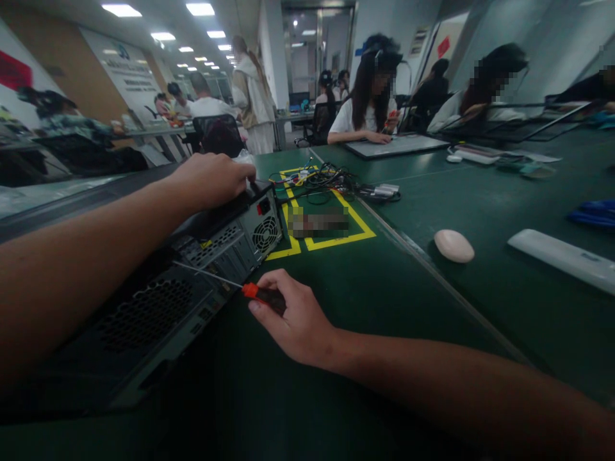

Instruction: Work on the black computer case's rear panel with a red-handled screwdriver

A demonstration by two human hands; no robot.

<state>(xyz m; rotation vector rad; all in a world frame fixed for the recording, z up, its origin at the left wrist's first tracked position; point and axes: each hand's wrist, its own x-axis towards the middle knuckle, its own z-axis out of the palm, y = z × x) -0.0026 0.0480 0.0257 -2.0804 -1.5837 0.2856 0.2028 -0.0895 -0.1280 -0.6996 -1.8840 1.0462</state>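
A black desktop computer case (144, 314) lies at the left, its rear panel with vents, slot covers and a round fan grille towards me. My left hand (214, 179) rests on top near the far rear corner, fingers curled down against the case. In my right hand (302, 317) is a screwdriver (264, 296) with an orange and black handle, gripped between thumb and fingers. Its long thin shaft points left across the rear panel, the tip near the slot covers. Whether the tip sits on a screw I cannot tell.
Tangled cables (336, 179) lie beyond the case on the green table (384, 307), near yellow tape (336, 243) and a blurred-out item. To the right are a pale rounded object (454, 246), a white bar (562, 256) and a blue bundle (596, 213). Other people work across the table.
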